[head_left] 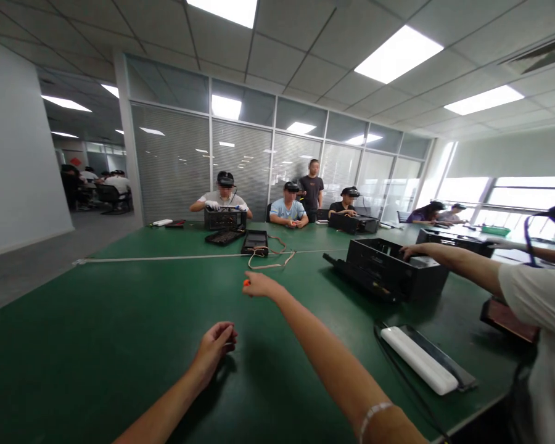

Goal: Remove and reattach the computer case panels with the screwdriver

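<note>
Well, R hand [261, 285] gripped a small orange obj. [246, 283] above the wide green tabletop [120, 333]. L hand [213, 349] was half-curled; couldn't tell if empty.

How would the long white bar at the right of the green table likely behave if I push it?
The long white bar would probably stay stiff, since its sides run straight. It seems unlikely to roll, as its shape is broad and low. Its smooth-looking surface may be slightly slippery; its weight cannot be judged.
</note>
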Available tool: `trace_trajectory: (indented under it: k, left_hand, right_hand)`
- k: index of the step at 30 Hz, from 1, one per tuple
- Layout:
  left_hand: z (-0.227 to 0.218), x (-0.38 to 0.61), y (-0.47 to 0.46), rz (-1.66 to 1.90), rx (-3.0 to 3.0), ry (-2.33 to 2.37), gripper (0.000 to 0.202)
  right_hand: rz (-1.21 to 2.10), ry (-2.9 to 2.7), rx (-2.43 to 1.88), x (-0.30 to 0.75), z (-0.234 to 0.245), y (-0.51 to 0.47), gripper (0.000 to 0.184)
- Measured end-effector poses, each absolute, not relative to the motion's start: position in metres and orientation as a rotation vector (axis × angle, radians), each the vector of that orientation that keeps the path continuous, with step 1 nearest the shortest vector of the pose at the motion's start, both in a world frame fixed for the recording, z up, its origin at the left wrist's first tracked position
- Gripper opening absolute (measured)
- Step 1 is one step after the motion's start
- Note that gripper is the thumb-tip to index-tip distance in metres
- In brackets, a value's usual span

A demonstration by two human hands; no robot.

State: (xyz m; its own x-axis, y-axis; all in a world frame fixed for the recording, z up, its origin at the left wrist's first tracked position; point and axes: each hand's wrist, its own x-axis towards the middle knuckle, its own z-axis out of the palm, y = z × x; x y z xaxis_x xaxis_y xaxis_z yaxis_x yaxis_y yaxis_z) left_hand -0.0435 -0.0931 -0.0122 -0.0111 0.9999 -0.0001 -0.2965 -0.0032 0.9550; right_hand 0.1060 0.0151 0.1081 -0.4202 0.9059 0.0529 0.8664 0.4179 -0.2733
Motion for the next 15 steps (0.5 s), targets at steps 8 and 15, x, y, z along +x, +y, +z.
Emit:
trace_trajectory:
  k: [8,15]
  left_hand:
    - [-0.027,-0.053,-0.095,1.527,0.828,1.027,0.039]
    - [-0.028,-0.06,-0.087,1.597,0.807,1.054,0.046]
  right_hand:
    - [0.173,-2.21,-1.919,0.12,0.101,0.071,0.042]
    - [0.168,-2.132,-2.003,0.109,0.066,0.069,0.053]
